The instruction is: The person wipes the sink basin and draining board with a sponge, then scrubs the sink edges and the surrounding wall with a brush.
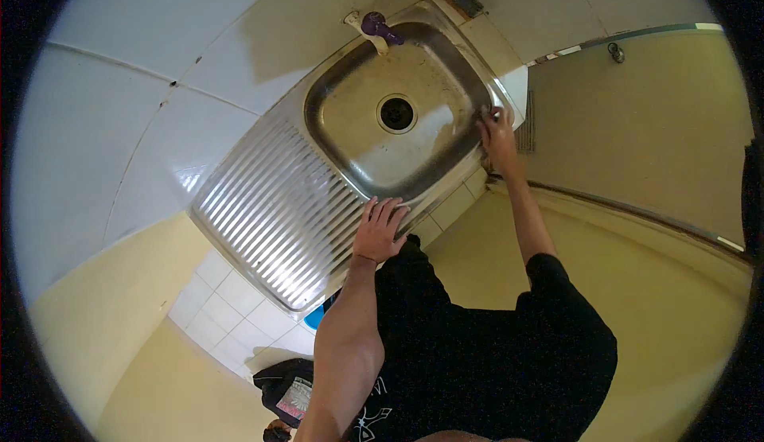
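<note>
A stainless steel sink fills the middle of the view, its square basin set beside a ribbed drainboard. Wet patches shine on the basin floor around the dark round drain. My left hand rests with fingers spread on the near rim, where basin and drainboard meet. At the right side of the basin, my right hand has its fingers bent together against the rim; whatever they may hold is hidden. Over the far edge of the basin reaches a pale tap with a purple end.
White tiled wall runs behind the sink. A dark, worn block lies at the far right corner. To the right is a beige door with a round knob. Below the drainboard show a blue item and a black printed item.
</note>
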Tool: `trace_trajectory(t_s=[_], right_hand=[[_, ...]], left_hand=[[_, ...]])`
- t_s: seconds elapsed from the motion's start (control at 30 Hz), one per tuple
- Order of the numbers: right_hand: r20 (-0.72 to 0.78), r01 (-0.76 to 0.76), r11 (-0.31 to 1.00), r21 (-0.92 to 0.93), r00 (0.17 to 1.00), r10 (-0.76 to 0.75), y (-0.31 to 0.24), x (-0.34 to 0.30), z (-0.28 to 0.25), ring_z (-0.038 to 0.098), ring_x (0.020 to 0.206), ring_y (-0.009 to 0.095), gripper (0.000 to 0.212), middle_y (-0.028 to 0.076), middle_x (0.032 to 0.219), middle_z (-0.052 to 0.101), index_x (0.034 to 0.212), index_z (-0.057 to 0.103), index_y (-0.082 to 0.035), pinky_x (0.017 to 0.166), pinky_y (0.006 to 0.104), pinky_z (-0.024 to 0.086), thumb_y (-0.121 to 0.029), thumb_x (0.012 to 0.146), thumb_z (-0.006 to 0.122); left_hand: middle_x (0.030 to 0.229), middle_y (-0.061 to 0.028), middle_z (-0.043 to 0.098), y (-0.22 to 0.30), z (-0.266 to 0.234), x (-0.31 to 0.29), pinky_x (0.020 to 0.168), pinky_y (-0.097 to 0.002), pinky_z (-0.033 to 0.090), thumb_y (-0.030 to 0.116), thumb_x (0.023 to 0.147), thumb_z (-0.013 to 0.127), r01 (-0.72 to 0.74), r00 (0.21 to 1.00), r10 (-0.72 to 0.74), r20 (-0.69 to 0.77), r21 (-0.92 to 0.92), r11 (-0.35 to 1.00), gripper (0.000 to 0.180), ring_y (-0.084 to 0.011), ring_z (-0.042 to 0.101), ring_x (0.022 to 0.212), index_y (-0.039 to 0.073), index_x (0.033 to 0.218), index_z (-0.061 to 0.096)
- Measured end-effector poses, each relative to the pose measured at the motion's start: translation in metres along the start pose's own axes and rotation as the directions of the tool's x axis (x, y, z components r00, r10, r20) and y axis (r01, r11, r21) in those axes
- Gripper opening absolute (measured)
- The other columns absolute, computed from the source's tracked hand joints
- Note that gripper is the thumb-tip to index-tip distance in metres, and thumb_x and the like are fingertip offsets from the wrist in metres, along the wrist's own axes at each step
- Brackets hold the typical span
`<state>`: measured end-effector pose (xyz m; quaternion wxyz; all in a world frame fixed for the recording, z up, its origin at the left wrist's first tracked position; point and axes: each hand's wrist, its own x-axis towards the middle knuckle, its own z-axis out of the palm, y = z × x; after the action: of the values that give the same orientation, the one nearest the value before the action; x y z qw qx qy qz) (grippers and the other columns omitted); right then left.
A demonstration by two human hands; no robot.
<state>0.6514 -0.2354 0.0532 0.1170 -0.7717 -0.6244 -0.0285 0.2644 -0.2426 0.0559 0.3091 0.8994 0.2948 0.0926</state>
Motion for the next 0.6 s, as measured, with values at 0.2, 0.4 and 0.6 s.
trace_trajectory(t_s=[0.2,0.4,0.6], right_hand=[[-0.071,-0.011,0.956,0.292,0.997,0.033,0.037,0.009,0.005,0.055,0.098,0.031,0.042,0.016,0.110,0.054,0.123,0.066,-0.002,0.085,0.0422,0.050,-0.009,0.083,0.077],[-0.195,-0.027,0.963,0.269,0.977,0.082,0.032,0.005,0.019,0.056,0.091,0.028,0.032,0.013,0.102,0.058,0.112,0.072,-0.005,0.078,0.0381,0.051,-0.009,0.081,0.078],[-0.014,0.146,0.908,0.393,0.988,-0.153,-0.026,-0.029,0.014,0.053,0.104,0.034,0.036,0.015,0.104,0.059,0.117,0.068,-0.005,0.090,0.0433,0.047,-0.012,0.082,0.075]], left_hand=[[0.137,-0.0070,0.049,0.002,0.000,0.002,0.120,-0.0506,0.021,0.036,0.073,0.078,-0.010,1.000,0.010,0.022,0.013,1.000,0.067,-0.0261,0.045,0.131,0.016,0.132,0.052],[0.137,-0.0074,0.050,0.002,-0.001,0.006,0.120,-0.0506,0.021,0.035,0.074,0.077,-0.022,1.000,0.022,0.009,0.008,1.000,0.067,-0.0274,0.045,0.131,0.017,0.133,0.051],[0.136,-0.0078,0.051,0.000,0.002,0.001,0.120,-0.0506,0.023,0.035,0.076,0.076,-0.025,0.999,0.025,-0.032,0.017,1.000,0.062,-0.0270,0.046,0.130,0.017,0.131,0.053]])
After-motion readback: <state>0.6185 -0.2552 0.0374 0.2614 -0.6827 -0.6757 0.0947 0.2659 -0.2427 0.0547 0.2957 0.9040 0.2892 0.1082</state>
